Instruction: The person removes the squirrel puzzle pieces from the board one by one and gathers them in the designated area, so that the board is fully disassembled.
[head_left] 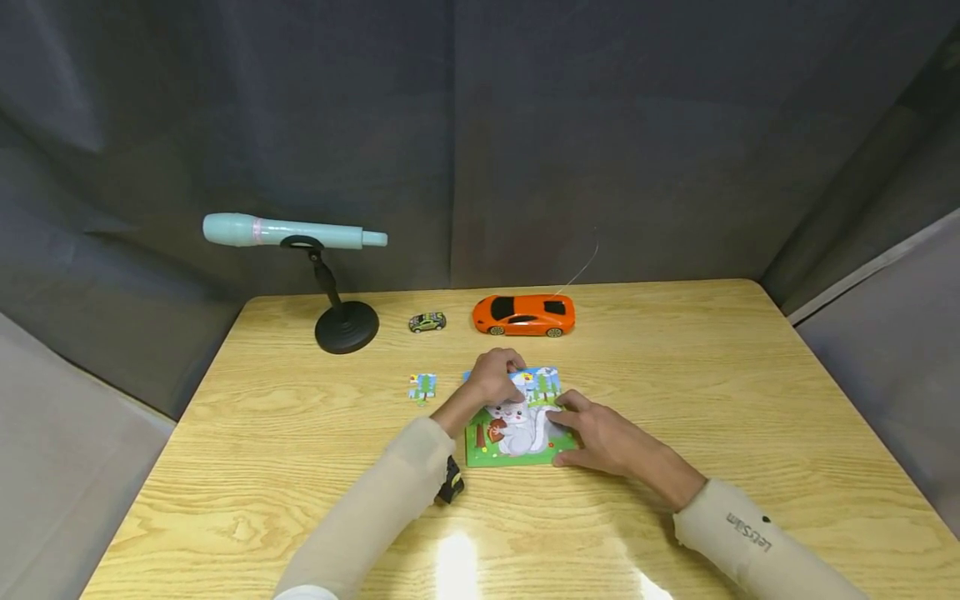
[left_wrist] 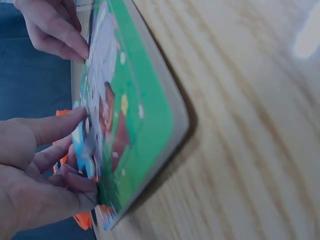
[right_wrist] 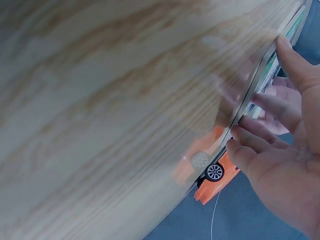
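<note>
**Flat card puzzle under both hands, mid-table**

Lying flat on the pale wooden table, just in front of the orange toy sports car: a square cardboard jigsaw puzzle with green border and white cartoon animal; left hand on its far edge, nearest the orange car, fingers curled down and pinching at a piece there; right hand on its right edge, fingers fairly straight and pressing, holding nothing. Judged light, thin and stiff as a board, yet loose in its pieces; likely to slide on the smooth wood and to spill if tilted; best held flat by opposite edges, single pieces by fingertip pinch. Left of the orange car: a small green toy car; in front of that, a loose blue-green puzzle piece.
</note>
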